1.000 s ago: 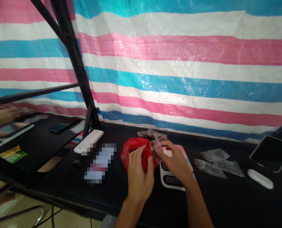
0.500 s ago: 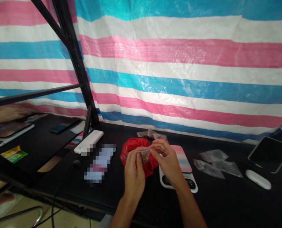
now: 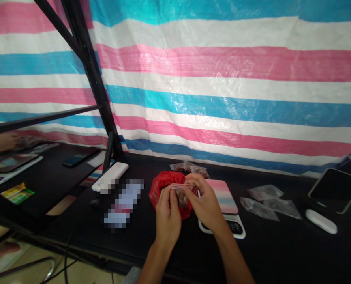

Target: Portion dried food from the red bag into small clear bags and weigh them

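1. Grip: the left hand (image 3: 168, 217) and the right hand (image 3: 207, 204) both grasp one small clear bag (image 3: 180, 195). The left pinches it at one side; the right has thumb and fingers near its upper edge at the other.
2. Position: the small clear bag is held up in front of the red bag (image 3: 164, 180), covering part of it from this viewpoint. Brownish matter shows inside. Whether it touches the red plastic cannot be told.
3. Change: one second ago the right hand held the small bag alone, partly over the scale (image 3: 224, 196), while the left was at the red bag. Both hands now share it, and more of the scale's pink pad shows.
4. Meaning: in my judgement, the work has passed to the small bag's mouth (whether the strip is pressed together is too small to make out).
5. Surroundings: behind the red bag lie filled clear bags (image 3: 190, 168) with brown contents. Right of the scale lie flat clear bags (image 3: 267, 194), apart from both hands. Farther right are a dark-screened device (image 3: 335, 190) and a white case (image 3: 321, 221).
6. Adjacent table: a co-worker's hand (image 3: 8, 142) is in view, blurred; its grip cannot be determined.
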A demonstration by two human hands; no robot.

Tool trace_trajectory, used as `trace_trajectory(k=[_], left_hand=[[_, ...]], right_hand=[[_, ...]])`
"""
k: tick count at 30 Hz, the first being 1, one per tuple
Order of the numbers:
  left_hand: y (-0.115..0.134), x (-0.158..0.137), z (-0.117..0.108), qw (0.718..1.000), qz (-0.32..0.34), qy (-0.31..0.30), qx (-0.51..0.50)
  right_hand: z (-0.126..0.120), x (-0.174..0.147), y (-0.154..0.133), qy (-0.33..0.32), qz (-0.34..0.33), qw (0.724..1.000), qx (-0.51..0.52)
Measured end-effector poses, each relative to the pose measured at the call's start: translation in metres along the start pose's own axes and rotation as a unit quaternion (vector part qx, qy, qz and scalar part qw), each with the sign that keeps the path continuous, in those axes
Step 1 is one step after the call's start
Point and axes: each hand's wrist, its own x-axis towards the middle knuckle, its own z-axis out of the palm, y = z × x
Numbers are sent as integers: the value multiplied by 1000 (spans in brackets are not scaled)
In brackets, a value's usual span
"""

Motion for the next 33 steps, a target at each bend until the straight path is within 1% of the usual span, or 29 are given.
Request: trace_trajectory(k=[4,9,14,17,20,24,29,33], left_hand=[[3,0,0,1000,1,4,-11],[6,0,1,1000,5,-14,-18],[5,3,-1,998,-17,20,-54],[3,5,-2,996,-29,20,-80],[3,5,-3,995,-28,22,-95],[4,6,-8,996,-28,29,-84],[-1,6,-21,998,-14,27,-50],[-3,3,-26,1000,-2,12,-28]], right_hand=[[0,-2,0,-4,-16,1000,-24],[0,-3,-1,-21,-9,999,-43],[2,-3,-1,-47,-12,999,-11],[7,-2,-3,-51,-11,999,-1],[11,-1,-7,-43,-10,999,5],[14,-1,-10,-57,-1,998,22],[13,-2,-9,-82,11,996,37],[8,0,-10,-69,40,995,65]])
